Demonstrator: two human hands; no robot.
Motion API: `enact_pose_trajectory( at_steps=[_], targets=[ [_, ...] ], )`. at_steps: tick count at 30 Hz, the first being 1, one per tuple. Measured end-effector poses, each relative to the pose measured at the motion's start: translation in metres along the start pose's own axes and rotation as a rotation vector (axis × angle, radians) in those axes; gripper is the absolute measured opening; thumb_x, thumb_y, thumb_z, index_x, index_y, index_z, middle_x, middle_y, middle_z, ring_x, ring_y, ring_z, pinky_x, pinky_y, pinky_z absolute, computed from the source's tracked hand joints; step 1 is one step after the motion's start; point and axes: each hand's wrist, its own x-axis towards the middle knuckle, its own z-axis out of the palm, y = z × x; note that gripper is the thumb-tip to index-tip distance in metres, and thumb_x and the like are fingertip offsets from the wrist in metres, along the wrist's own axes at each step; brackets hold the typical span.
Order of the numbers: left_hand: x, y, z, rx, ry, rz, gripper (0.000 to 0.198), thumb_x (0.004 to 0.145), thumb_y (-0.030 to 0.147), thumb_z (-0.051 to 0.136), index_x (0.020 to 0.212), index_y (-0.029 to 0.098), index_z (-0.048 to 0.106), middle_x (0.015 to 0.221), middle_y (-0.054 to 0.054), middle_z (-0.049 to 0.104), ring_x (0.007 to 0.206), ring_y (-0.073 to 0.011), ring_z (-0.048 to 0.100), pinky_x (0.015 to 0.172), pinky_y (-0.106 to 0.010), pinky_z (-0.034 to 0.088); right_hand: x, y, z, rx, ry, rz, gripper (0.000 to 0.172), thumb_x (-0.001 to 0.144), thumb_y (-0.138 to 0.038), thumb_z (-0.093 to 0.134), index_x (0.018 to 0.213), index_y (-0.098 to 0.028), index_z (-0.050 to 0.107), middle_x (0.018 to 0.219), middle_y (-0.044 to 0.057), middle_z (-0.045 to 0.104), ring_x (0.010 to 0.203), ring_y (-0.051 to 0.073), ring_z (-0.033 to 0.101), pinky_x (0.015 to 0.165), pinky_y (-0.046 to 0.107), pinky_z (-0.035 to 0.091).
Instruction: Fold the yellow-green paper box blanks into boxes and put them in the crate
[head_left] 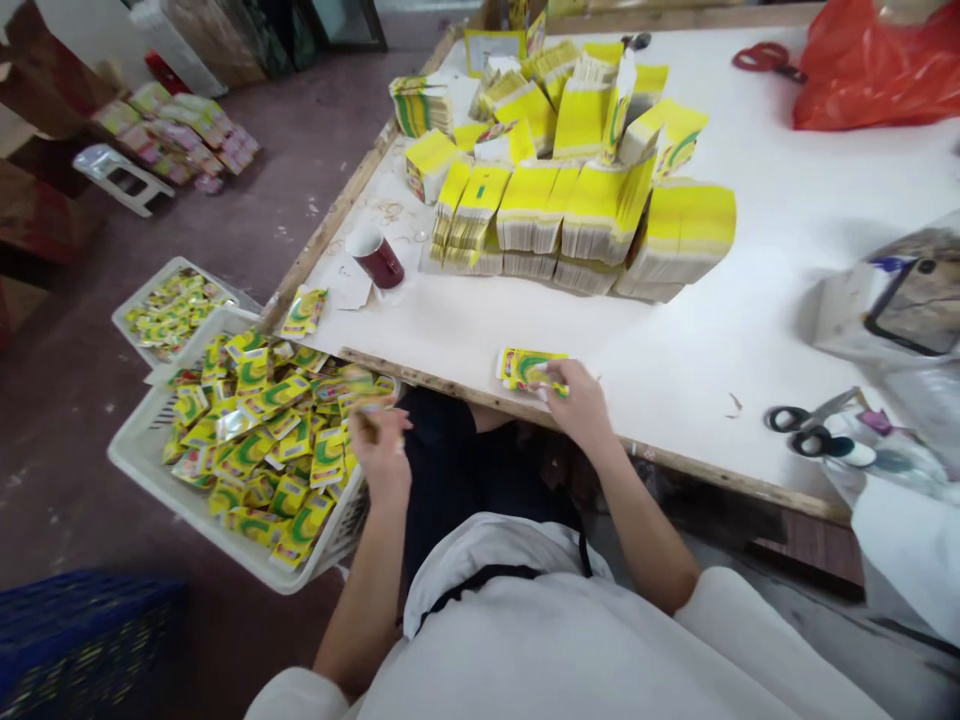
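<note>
At the table's front edge, my right hand [579, 402] is closed with its fingertips on a small yellow-and-green packet [517, 366]. The packet lies on the white tabletop, and a yellow edge shows under the fingers. My left hand [384, 455] is over the right side of a white plastic basket [150, 490], smeared by motion. A blurred yellow packet [367, 385] is at its fingertips; whether it is held or released does not show. Many similar packets [255, 455] fill the basket in a loose heap.
Stacks of yellow cards [536, 205] stand across the table's far part. A dark red cup [381, 262] and a single packet [304, 311] are at the left edge. Scissors [806, 425], a clear-wrapped box [870, 310] and a red bag [870, 70] are rightward. A second basket [176, 265] is behind.
</note>
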Motion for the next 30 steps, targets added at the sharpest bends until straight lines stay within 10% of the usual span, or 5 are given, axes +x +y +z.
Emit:
enact_pose_trajectory(
  at_steps=[3,7,14,30],
  targets=[
    [0.019,0.004,-0.017,-0.405,0.316,-0.42,0.051,0.086,0.068,0.057,0.097,0.018,0.055,0.092,-0.005,0.062,0.072,-0.0125,0.062,0.061,-0.023,0.054,0.01,0.018,-0.012,-0.384,0.027,0.164,0.02,0.082,-0.025,0.067,0.099,-0.016,0.063,0.104,0.014,0.061,0.1,0.031,0.058,0.09,0.048,0.049],
    [0.018,-0.004,-0.022,-0.445,0.344,-0.686,0.042,0.101,0.054,0.038,0.096,0.016,0.055,0.088,-0.005,0.062,0.069,-0.0116,0.062,0.059,-0.022,0.053,0.009,0.023,-0.014,-0.507,-0.065,0.177,0.024,0.078,-0.022,0.072,0.1,-0.015,0.064,0.106,0.016,0.059,0.101,0.032,0.055,0.091,0.046,0.048],
    [0.004,-0.015,0.007,-0.429,0.205,-0.708,0.01,0.093,0.016,0.054,0.093,0.014,0.064,0.074,0.0,0.065,0.055,-0.0084,0.059,0.051,-0.019,0.046,0.004,0.02,-0.016,-0.492,-0.085,0.145,0.026,0.075,-0.013,0.072,0.099,-0.016,0.063,0.107,0.014,0.058,0.102,0.031,0.055,0.093,0.043,0.048],
    [-0.035,-0.025,0.013,-0.369,0.012,-0.613,0.032,0.067,0.032,0.084,0.091,0.015,0.07,0.072,0.002,0.066,0.058,-0.0075,0.059,0.055,-0.019,0.047,0.01,0.01,-0.012,-0.333,-0.012,0.227,0.026,0.079,-0.014,0.059,0.103,-0.019,0.049,0.098,0.012,0.065,0.091,0.027,0.06,0.079,0.038,0.046]
  ],
)
